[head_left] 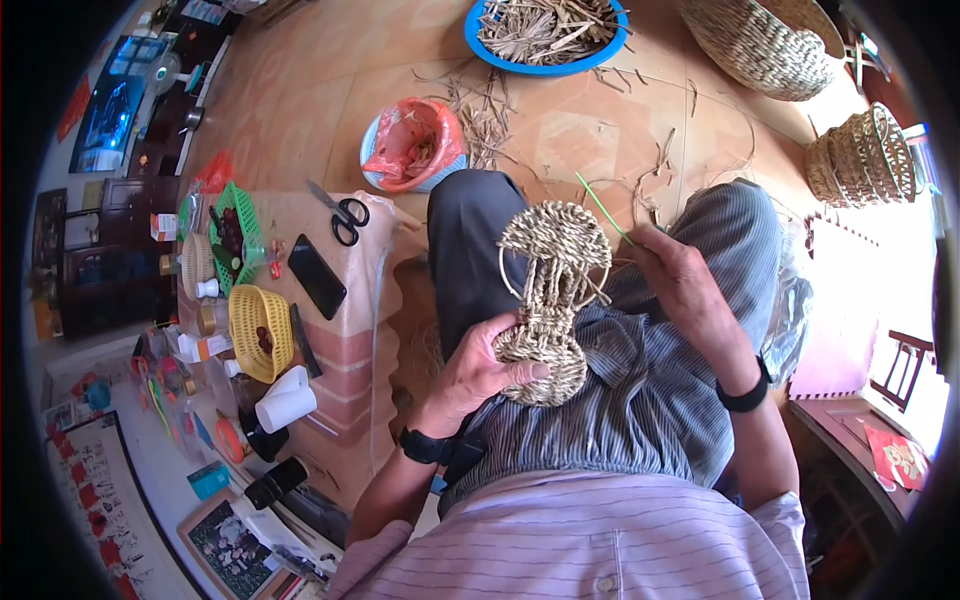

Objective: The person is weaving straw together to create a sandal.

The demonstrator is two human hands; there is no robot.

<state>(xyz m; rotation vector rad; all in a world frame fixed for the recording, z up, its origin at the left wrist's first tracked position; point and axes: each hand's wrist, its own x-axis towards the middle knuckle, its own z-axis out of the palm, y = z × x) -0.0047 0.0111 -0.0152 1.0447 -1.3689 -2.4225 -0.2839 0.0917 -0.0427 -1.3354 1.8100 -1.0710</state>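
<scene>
Over my lap is a woven straw piece [550, 325], narrow in the middle with a round braided part at each end. A pale thin ring [504, 278] shows around the narrow part, below the far round end. My left hand [482, 372] grips the near round end, thumb on top and fingers mostly hidden underneath. To the right of the far end, my right hand [682, 275] pinches a thin green stick-like strip [602, 208], which points up and left, apart from the weave. A short straw end [603, 298] sticks out at the piece's right side.
A blue basin [545, 69] of dried strips and a red-lined bin [412, 150] stand on the floor, with loose strips [485, 120] between. Woven baskets [865, 160] stand at right. The left table holds scissors [345, 220], a phone [317, 277] and a yellow basket [262, 335].
</scene>
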